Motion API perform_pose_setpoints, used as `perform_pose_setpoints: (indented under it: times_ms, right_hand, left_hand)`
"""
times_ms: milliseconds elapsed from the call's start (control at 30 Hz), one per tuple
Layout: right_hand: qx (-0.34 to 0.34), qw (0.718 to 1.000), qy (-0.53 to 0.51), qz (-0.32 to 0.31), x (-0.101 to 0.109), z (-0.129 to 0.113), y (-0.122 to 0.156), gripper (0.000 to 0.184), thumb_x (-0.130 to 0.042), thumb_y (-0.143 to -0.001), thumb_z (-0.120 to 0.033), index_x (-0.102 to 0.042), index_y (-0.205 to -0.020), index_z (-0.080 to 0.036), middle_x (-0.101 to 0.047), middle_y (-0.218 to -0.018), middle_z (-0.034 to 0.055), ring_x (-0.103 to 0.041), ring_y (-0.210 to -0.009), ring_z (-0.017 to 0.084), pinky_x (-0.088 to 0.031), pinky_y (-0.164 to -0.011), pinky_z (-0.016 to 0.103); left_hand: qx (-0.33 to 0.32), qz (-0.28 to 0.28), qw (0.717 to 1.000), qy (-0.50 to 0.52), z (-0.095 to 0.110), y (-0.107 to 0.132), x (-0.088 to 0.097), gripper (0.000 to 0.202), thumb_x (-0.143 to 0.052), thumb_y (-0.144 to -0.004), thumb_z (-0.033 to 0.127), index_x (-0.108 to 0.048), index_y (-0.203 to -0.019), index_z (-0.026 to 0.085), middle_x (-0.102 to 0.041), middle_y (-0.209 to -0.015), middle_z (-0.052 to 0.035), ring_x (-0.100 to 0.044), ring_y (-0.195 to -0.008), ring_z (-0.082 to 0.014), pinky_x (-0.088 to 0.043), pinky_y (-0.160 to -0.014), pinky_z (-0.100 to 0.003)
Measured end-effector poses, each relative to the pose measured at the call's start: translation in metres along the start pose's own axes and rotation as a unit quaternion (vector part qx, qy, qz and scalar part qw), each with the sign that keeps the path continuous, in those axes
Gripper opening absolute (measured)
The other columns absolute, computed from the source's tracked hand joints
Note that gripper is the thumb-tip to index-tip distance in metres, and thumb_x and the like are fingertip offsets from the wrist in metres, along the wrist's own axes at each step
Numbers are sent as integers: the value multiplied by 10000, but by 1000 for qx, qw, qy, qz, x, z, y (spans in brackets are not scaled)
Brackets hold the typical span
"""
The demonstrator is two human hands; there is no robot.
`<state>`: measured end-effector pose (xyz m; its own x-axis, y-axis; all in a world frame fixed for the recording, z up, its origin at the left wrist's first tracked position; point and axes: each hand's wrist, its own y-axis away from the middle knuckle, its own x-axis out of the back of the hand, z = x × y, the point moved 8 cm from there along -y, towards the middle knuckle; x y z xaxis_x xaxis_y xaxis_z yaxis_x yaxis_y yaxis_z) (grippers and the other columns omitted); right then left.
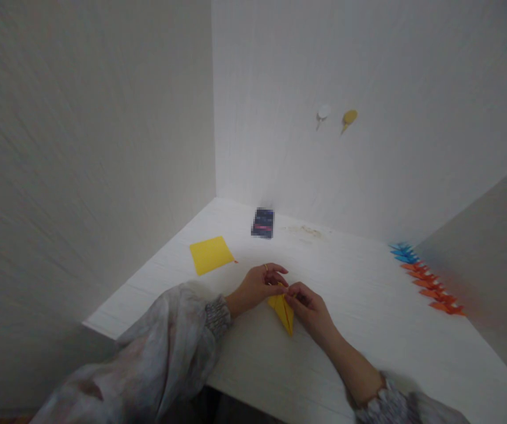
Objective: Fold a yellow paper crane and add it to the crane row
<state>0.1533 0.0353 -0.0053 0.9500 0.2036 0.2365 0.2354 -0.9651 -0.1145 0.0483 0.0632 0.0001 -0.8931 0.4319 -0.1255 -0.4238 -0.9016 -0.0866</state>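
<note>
A partly folded piece of yellow origami paper [287, 318] tapers to a point toward me near the middle of the table. My left hand [259, 285] pinches its upper edge from the left, a ring on one finger. From the right, my right hand [308, 303] grips the same upper end, its fingertips close to those of the left. The fingers cover the top of the fold. Left of my hands lies a flat yellow sheet of paper [211, 254], with a tiny orange scrap [236, 261] by its right corner.
A dark phone-like object [262, 223], blurred, lies near the back wall. Along the right wall stand several blue folded paper figures [404, 253] and several orange ones [432, 282]. Two hooks, one white [323, 111] and one yellow [350, 117], are on the back wall.
</note>
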Motion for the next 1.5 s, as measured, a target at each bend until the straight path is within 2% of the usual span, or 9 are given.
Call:
perform_pose_setpoints:
  times_ms: [233,433,733,967,1333,1500]
  right_hand:
    - [-2,999,20,28,4,6,0,175,-529,-719,-356,-499,-678,-189,-450,-600,-20,-410,-552,110,-333,-504,226]
    - [6,998,32,50,8,1,1,218,-533,-697,-406,-518,-652,-193,-481,-595,-5,-438,-564,126,-358,-515,240]
    - [33,999,-5,13,6,0,-3,129,-536,-719,-298,-512,-663,-184,-494,-677,0,-459,-639,123,-373,-583,235]
    - [37,999,-22,11,5,0,-3,104,-539,-727,-262,-509,-665,-184,-476,-667,-13,-443,-620,108,-360,-561,223]
    - [-22,999,-34,25,2,15,-3,128,-576,-698,-296,-527,-698,-178,-499,-627,-20,-452,-559,100,-354,-512,219]
    - [-21,995,-83,40,2,11,-3,139,-596,-681,-260,-498,-757,-198,-484,-620,-39,-455,-542,93,-361,-489,208]
  left_hand:
    - [2,9,1000,29,0,0,1,410,-694,-563,241,-541,-927,129,-619,-757,-40,-577,-675,-114,-448,-674,-256]
    - [7,13,999,49,-2,0,1,391,-699,-554,212,-546,-904,128,-625,-744,-35,-583,-661,-110,-454,-667,-252]
    - [19,22,997,74,2,1,0,381,-705,-534,189,-552,-875,119,-632,-704,-28,-589,-649,-116,-457,-664,-262]
    - [22,30,997,71,3,1,0,371,-702,-534,176,-552,-868,117,-630,-687,-21,-587,-628,-110,-452,-641,-246]
    - [16,63,996,56,3,0,6,344,-685,-563,188,-541,-870,128,-640,-673,-26,-593,-636,-117,-441,-641,-237]
    - [10,75,996,35,2,0,10,333,-675,-580,215,-539,-874,141,-642,-671,-21,-596,-638,-122,-439,-639,-237]
